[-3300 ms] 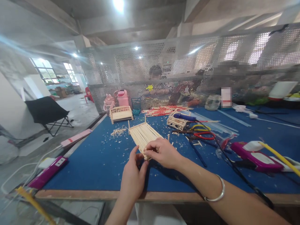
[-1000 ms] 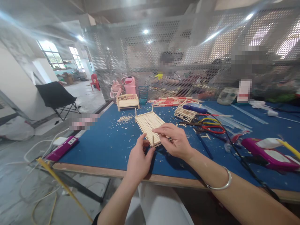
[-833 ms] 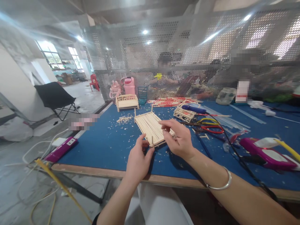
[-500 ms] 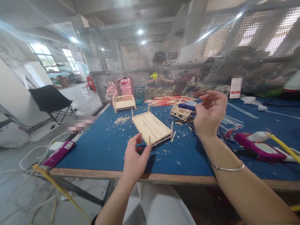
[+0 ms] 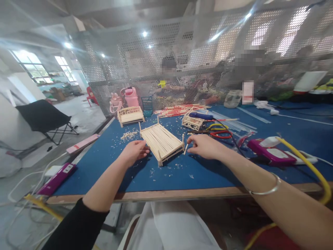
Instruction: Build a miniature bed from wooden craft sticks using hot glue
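Note:
A small bed-like frame of pale wooden sticks (image 5: 162, 140), with a slatted top and upright corner posts, lies on the blue table in front of me. At its left side is my left hand (image 5: 135, 152), fingers loosely curved and nothing visible in them; whether they touch the frame I cannot tell. Just off the frame's right corner, a short loose stick (image 5: 185, 149) lies on the table. My right hand (image 5: 201, 146) reaches to this stick, with index finger and thumb apart beside it.
A small wooden bench (image 5: 130, 116), stick scraps (image 5: 129, 134) and red-tipped sticks (image 5: 179, 110) lie farther back. A blue-handled tool (image 5: 200, 115) rests on another stick model (image 5: 191, 122). Pliers (image 5: 221, 133) and purple power strips (image 5: 270, 152) (image 5: 56, 178) sit on the sides.
My right hand has come down from above the blue-handled tool to the loose stick, uncovering the pliers. My left hand has shifted from the frame's near corner to its left side.

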The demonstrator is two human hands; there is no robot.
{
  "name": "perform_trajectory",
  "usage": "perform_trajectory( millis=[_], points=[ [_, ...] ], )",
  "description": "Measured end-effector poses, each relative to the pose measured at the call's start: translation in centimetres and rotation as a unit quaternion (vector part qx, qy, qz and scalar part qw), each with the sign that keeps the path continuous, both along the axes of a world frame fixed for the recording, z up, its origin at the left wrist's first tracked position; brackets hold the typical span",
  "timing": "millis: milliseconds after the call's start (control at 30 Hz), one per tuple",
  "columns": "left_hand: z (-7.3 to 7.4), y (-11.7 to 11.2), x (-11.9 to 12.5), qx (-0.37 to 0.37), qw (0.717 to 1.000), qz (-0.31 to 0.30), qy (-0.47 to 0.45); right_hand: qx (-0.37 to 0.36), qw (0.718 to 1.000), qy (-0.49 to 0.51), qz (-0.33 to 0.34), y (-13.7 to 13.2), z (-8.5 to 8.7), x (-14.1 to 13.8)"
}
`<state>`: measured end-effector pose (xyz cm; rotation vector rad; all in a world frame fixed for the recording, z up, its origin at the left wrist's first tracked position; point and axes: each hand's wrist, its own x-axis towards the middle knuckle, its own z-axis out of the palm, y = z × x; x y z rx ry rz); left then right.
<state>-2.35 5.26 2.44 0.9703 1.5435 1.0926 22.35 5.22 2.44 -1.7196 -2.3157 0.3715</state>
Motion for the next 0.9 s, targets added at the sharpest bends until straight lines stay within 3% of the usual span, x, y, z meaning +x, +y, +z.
perform_trajectory(
  millis=[200, 467, 900],
  points=[
    [-0.2, 0.8, 0.6, -0.022, 0.998, -0.006, -0.055, -0.001, 0.999, -0.005, 0.043, 3.7, -0.4, -1.1],
    [-0.9, 0.2, 1.6, -0.011, 0.990, 0.027, -0.136, 0.020, 1.000, -0.013, 0.020, 7.6, -0.5, -1.5],
    [-1.4, -3.1, 2.5, 0.027, 0.979, 0.107, -0.170, 0.049, 0.998, 0.010, 0.037, 8.5, -1.1, -3.8]
  ],
)
